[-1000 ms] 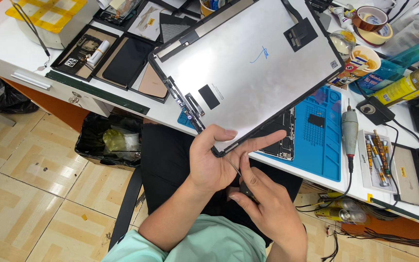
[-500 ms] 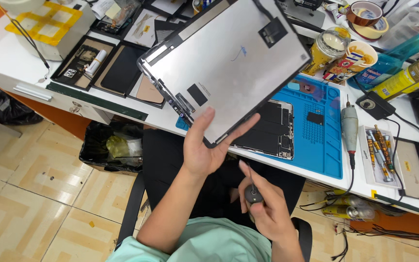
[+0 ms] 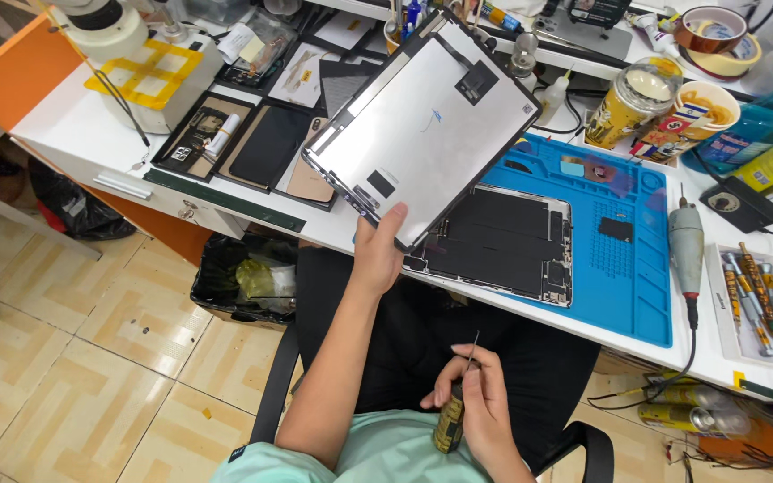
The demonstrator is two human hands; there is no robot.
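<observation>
Holding detached tablet screen panel (image 3: 422, 125) tilted above bench, left hand (image 3: 376, 255) clamped on near edge; right hand (image 3: 476, 402) near lap, fingers closed round thin pry tool (image 3: 454, 413); opened tablet body (image 3: 503, 241) on blue mat (image 3: 624, 268); separation looks done, reassembly left.

**Single head view, looking down**

One camera, worn on the head, tilted steeply down over the lap. Near range: both hands close below the lens, surface (image 3: 252, 192) edge crossing mid-frame, tiled floor (image 3: 64, 358) at left. No second view to overlap.
</observation>
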